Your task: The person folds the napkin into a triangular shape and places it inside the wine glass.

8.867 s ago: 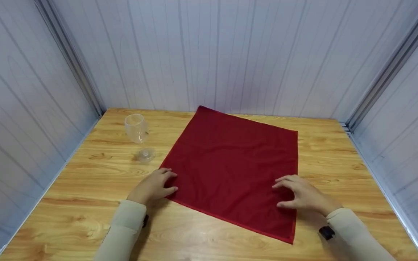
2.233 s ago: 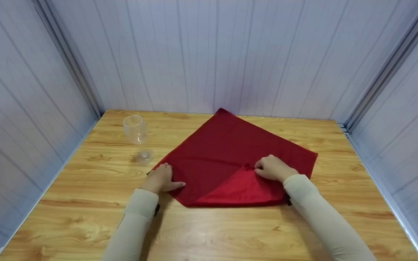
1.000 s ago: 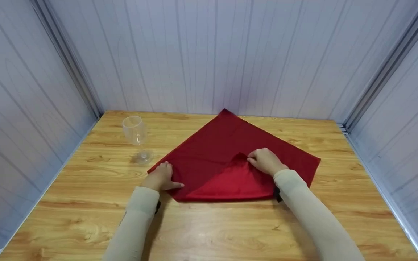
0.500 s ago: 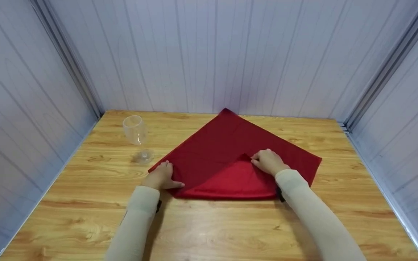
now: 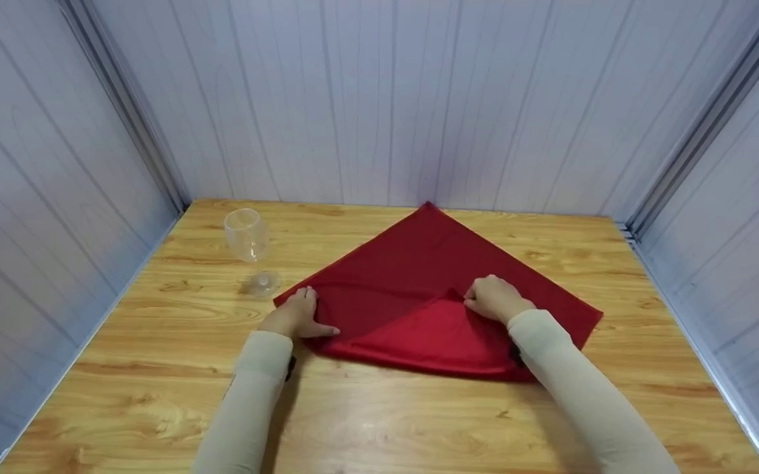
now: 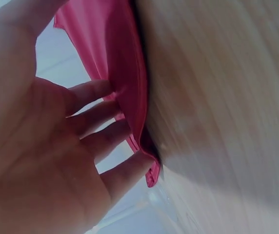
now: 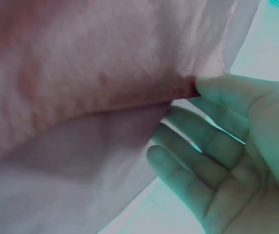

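Observation:
A red cloth napkin (image 5: 392,263) lies on the wooden table with its near corner turned up and inward, showing a brighter red underside (image 5: 425,332). My right hand (image 5: 496,301) pinches that turned corner over the napkin's middle. In the right wrist view, the thumb and index finger of my right hand (image 7: 227,146) meet at the hem, with the other fingers loosely bent beneath. At the left corner, my left hand (image 5: 295,316) rests with fingers extended. Those fingertips touch the napkin's edge (image 6: 129,73) in the left wrist view, thumb spread apart.
A clear stemmed wine glass (image 5: 247,243) stands upright at the back left, beyond my left hand. The wooden table (image 5: 379,421) is bounded by pale panelled walls (image 5: 366,99) at the back and both sides.
Flat 8.9 s ago, the napkin now has its near corner folded inward by my right hand. Over the last half second the napkin has turned and slid rightward, and my right hand has shifted slightly right.

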A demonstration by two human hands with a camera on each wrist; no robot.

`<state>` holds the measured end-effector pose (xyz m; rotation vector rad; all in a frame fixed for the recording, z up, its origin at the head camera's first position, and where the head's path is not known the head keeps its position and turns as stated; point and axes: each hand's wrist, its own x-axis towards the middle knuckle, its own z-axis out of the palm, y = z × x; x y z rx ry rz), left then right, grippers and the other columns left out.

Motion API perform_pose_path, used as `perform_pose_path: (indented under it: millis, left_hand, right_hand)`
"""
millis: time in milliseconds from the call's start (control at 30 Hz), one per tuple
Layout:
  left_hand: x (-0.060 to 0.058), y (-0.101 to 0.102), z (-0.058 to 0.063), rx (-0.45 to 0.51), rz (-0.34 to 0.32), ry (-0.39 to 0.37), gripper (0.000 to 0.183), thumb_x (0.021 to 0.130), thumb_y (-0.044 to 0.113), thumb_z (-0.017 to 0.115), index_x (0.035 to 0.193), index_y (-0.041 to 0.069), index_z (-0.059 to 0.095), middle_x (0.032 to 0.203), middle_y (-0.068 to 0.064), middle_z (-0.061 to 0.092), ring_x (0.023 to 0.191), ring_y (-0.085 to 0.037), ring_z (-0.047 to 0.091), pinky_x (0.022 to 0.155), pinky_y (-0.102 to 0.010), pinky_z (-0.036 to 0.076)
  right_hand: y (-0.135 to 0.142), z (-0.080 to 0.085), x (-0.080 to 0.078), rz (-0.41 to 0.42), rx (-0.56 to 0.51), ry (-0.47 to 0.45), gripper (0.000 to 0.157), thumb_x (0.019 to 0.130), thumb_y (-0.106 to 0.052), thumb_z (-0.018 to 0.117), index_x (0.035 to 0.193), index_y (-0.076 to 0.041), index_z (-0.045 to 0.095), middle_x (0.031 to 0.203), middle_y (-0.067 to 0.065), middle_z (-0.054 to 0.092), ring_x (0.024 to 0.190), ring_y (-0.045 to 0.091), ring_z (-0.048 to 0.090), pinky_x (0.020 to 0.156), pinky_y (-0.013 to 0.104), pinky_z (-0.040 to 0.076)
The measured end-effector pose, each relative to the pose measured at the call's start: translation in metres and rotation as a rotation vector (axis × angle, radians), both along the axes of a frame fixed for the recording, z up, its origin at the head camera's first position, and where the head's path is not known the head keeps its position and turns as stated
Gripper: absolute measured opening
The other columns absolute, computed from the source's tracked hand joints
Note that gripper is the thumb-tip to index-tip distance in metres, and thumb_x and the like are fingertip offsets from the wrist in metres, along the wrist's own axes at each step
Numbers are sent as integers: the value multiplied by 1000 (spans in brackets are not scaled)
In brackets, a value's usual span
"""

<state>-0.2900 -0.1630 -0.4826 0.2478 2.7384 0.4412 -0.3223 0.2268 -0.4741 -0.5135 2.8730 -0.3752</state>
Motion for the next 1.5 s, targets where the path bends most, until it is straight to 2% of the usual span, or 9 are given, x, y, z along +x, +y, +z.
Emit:
perform_pose_path:
  millis: [100, 267, 433, 567, 733, 833, 967, 1233, 1500]
  left_hand:
    - [-2, -2, 0, 23, -2, -6, 108, 85, 52, 76, 153, -11, 21, 158, -31, 22, 145, -44, 23, 114, -53, 28]
    - [-5, -5, -2, 40, -30, 8, 107, 84, 52, 78, 153, -9, 24, 157, -30, 24, 144, -43, 27, 113, -52, 29]
    - [-6, -5, -1, 48, -31, 9, 103, 83, 51, 79, 151, -7, 29, 156, -29, 27, 143, -42, 28, 112, -52, 31]
    - [-8, -4, -1, 44, -20, -15, 103, 83, 51, 79, 152, -5, 27, 157, -28, 25, 144, -41, 27, 112, -52, 31]
    - [-9, -3, -1, 48, -3, -21, 101, 83, 50, 79, 152, -4, 29, 157, -27, 25, 145, -39, 27, 112, -52, 31]
    - [-7, -3, -1, 67, -7, -9, 99, 82, 49, 80, 150, -5, 31, 156, -28, 27, 144, -40, 28, 113, -52, 30]
    - [-6, -4, 0, 82, -13, 1, 100, 83, 48, 80, 151, -6, 30, 155, -28, 28, 144, -39, 28, 113, -51, 30]
    - [-7, -5, 1, 82, -23, 7, 87, 88, 43, 76, 147, -6, 36, 151, -26, 35, 140, -39, 36, 111, -51, 33]
    - [-11, -4, -1, 39, -35, 2, 72, 96, 36, 67, 147, -5, 36, 149, -26, 36, 138, -40, 38, 110, -51, 34]
  right_hand:
    - [0, 3, 4, 15, 18, -19, 19, 97, -14, 64, 85, -10, 79, 75, -1, 68, 65, 13, 50, 65, 32, 42]
    - [-1, 4, 10, 43, 51, -36, 26, 96, -11, 63, 70, -10, 70, 60, -5, 49, 58, 12, 36, 59, 31, 34]
    - [-2, 3, 15, 58, 64, -7, 33, 94, -9, 64, 62, -13, 60, 57, -7, 40, 57, 12, 34, 57, 30, 34]
    - [0, 4, 16, 85, 76, 12, 28, 93, -9, 63, 65, -11, 66, 58, -7, 43, 58, 12, 34, 58, 31, 35]
    - [3, 6, 10, 113, 82, 19, 36, 93, -9, 64, 59, -14, 52, 58, -7, 32, 58, 12, 29, 56, 30, 29]
    - [4, 5, 5, 112, 68, 45, 32, 93, -12, 66, 62, -13, 60, 60, -7, 44, 59, 11, 39, 56, 30, 37]
    - [4, 3, -1, 76, -4, 98, 13, 95, -19, 69, 90, -12, 79, 86, 0, 71, 79, 18, 64, 72, 39, 53]
    - [-3, -5, -15, 6, -157, 252, 14, 97, -16, 67, 98, -6, 77, 94, 8, 73, 85, 24, 67, 76, 43, 54]
    - [-3, -15, -27, -92, -274, 264, 16, 98, -14, 65, 101, -3, 76, 99, 12, 73, 91, 28, 68, 80, 46, 54]
